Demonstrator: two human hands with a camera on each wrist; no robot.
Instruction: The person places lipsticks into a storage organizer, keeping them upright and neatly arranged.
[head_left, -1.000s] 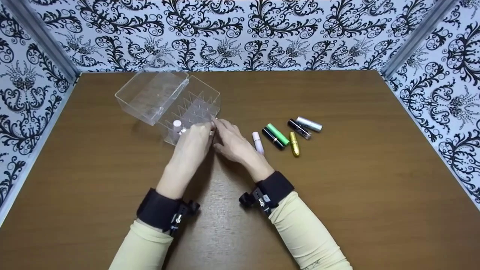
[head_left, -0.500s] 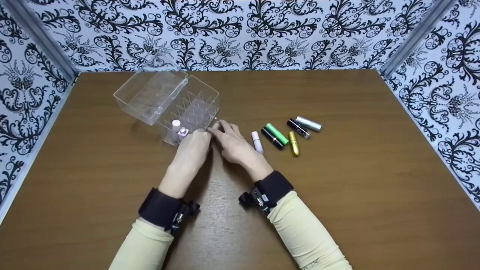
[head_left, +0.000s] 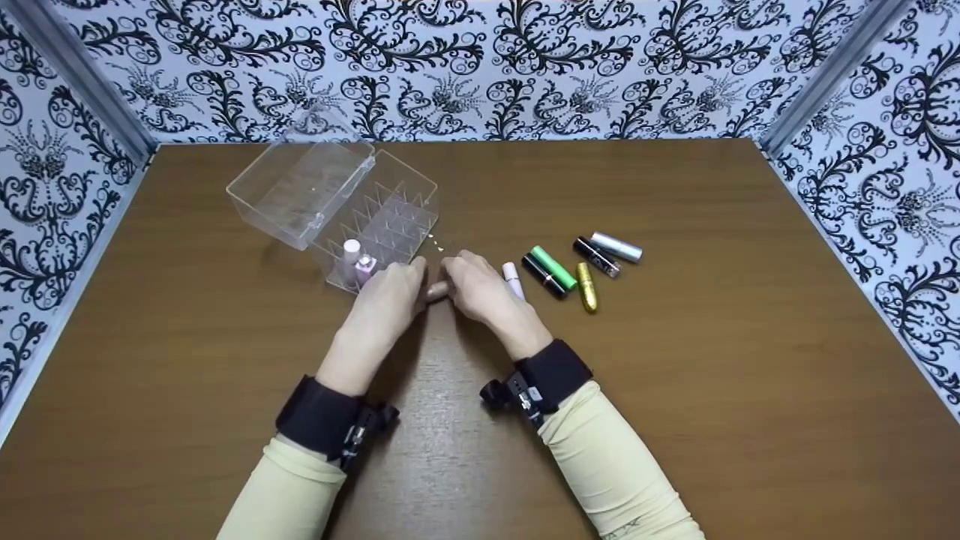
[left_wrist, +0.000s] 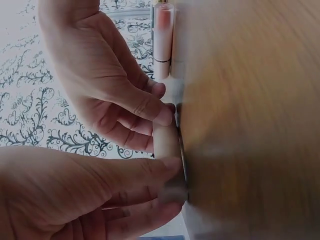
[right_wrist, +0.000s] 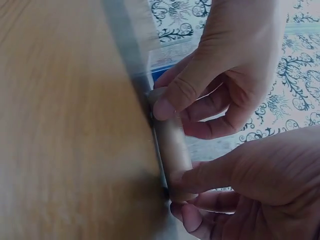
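Observation:
Both hands hold a beige-brown lipstick tube (head_left: 438, 291) lying low along the tabletop. At one end, my left hand (head_left: 384, 298) pinches it between thumb and fingers. The right hand (head_left: 486, 289) pinches the other end, as the left wrist view also shows on the tube's bare middle (left_wrist: 166, 142). Just beyond the left hand stands a clear plastic organizer box (head_left: 405, 217) with divided slots. Two small bottles occupy its near corner: a white-capped bottle (head_left: 352, 251) and a pink-lilac bottle (head_left: 365, 268). A pale pink tube (head_left: 512, 277) lies right beside the right hand, partly covered by it.
The box's transparent lid (head_left: 300, 191) is swung back to the left. To the right lie a black tube (head_left: 545, 277), a green tube (head_left: 555, 268), a gold tube (head_left: 587, 287), a dark tube (head_left: 597, 257) and a silver tube (head_left: 617, 247). Patterned walls (head_left: 450, 67) border the table.
Both hands have drawn back from the box's near side toward the person. The right hand has shifted slightly right, and the lipstick tube now shows between the hands.

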